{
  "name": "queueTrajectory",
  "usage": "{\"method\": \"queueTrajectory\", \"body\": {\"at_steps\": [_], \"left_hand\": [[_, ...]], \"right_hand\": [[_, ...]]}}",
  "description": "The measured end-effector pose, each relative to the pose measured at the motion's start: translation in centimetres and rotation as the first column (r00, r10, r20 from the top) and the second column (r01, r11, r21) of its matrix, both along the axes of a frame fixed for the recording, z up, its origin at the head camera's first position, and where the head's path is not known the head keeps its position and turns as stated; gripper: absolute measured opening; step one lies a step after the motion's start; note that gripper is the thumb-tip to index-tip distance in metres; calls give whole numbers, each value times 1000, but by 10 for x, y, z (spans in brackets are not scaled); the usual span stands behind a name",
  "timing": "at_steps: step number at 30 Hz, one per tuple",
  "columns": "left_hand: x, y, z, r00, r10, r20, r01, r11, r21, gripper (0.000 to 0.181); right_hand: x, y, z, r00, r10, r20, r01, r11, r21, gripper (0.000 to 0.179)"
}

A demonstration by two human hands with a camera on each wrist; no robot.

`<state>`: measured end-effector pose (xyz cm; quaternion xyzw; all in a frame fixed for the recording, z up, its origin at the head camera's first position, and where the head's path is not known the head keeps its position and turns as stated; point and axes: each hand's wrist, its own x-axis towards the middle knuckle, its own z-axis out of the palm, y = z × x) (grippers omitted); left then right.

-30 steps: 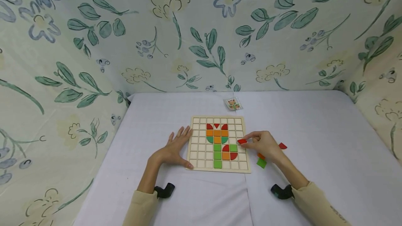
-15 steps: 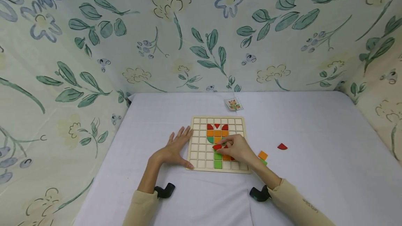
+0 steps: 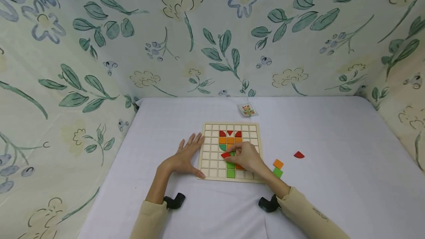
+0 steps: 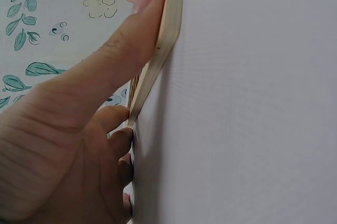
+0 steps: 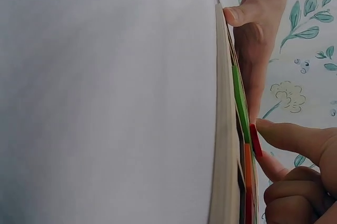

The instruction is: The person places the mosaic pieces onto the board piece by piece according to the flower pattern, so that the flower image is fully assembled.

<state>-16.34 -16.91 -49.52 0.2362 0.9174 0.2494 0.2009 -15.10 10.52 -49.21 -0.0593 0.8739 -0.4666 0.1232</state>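
Observation:
A square wooden grid board [image 3: 209, 172] lies on the table, with red, orange and green tiles set in some of its cells. My left hand [image 3: 182, 161] rests at the board's left edge, fingers spread, thumb touching the near left corner. The left wrist view shows the thumb [image 4: 113, 58] against the wooden rim. Over the middle of the board, my right hand [image 3: 247, 156] pinches a red quarter-round tile [image 3: 225, 155] between thumb and finger. In the right wrist view this red tile [image 5: 256, 140] stands tilted at the board's surface. The right hand hides some tiles beneath it.
Right of the board lie an orange square tile [image 3: 278, 163], a green square tile [image 3: 277, 172] and another red quarter-round tile [image 3: 299, 154]. Behind the board is a small picture card [image 3: 247, 110]. A floral cloth [image 3: 212, 47] hangs behind the white-covered table [image 3: 332, 132].
My right hand has carried the red tile leftward from the board's right edge to its middle, slowing over the last half second. The left hand has stayed in place.

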Motion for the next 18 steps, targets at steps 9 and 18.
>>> {"method": "queueTrajectory", "body": {"at_steps": [9,18], "left_hand": [[-1,0,-2,1000,2,-8,-2,1000,-7,141],[1,1,1,1000,4,-12,-4,1000,28,139]], "right_hand": [[-1,2,0,1000,27,5,-27,999,-32,14],[-1,-4,-1,999,36,-10,-37,999,-6,12]]}}
